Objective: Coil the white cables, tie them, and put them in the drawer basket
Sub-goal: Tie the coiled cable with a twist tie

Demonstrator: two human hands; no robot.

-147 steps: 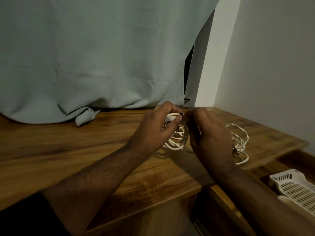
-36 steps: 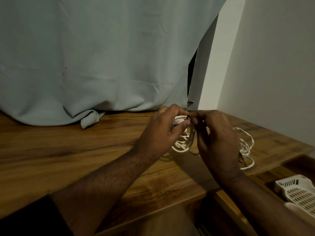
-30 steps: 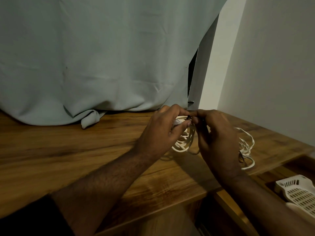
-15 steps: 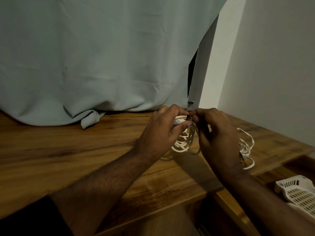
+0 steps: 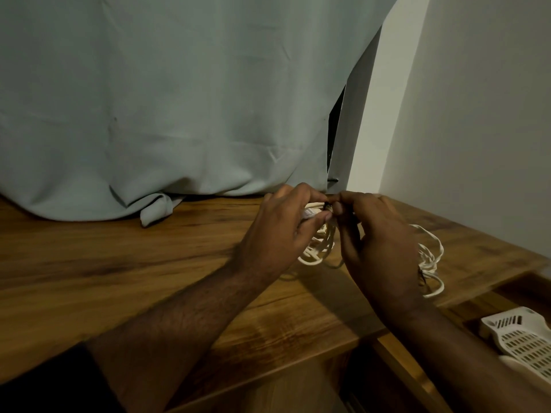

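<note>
Above the brown wooden counter, a coiled white cable is pinched by left hand and right hand, each grip clamped on it.

Left hand and right hand fingertip to fingertip, fingers curled, forearms converging.

White cables, perforated white basket, brown wood-grain table.

The scene is dim and warm-toned. A soft sheen lies on the wooden tabletop near the person's body, below the fingers. Shadow pools under both hands, and the foreground corners go nearly black. Wide-angle curvature bends the edges; detail is soft throughout.
</note>
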